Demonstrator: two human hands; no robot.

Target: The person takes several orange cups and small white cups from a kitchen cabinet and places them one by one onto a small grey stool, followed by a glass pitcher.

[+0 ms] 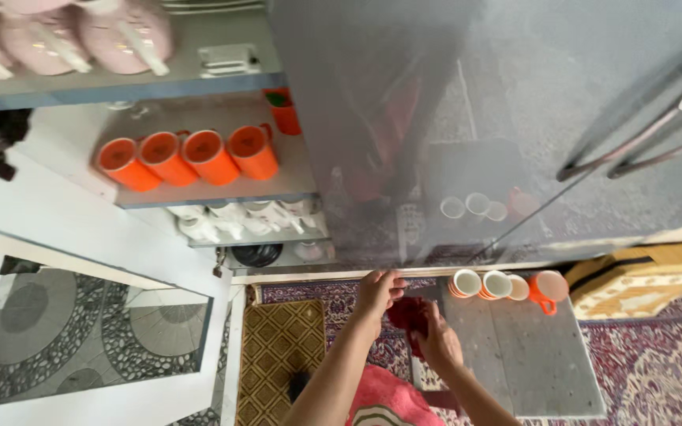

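Looking straight down here. The left hand (378, 290) is reaching up to the bottom edge of a big grey glossy cabinet door (515, 118), fingers curled onto that edge. The right hand (438, 343) sits just below and to the right of it, closed around a crumpled dark red cloth (408, 314), which is bunched between the two hands and touching both.

Just right of the hands there's a short row of orange ceramic mugs with white insides (499, 285) lying on a grey flat slab (530, 363), and you can see them mirrored in the door above. Further right is a yellow patterned cushion (649, 280).

Up and to the left of the left hand, an open shelf (222, 193) holds four more orange mugs (187, 156) side by side, with white cups (238, 219) on the shelf under it. Below the hands is a patterned purple rug (657, 371), plus a gold checked mat (278, 347) to the left.
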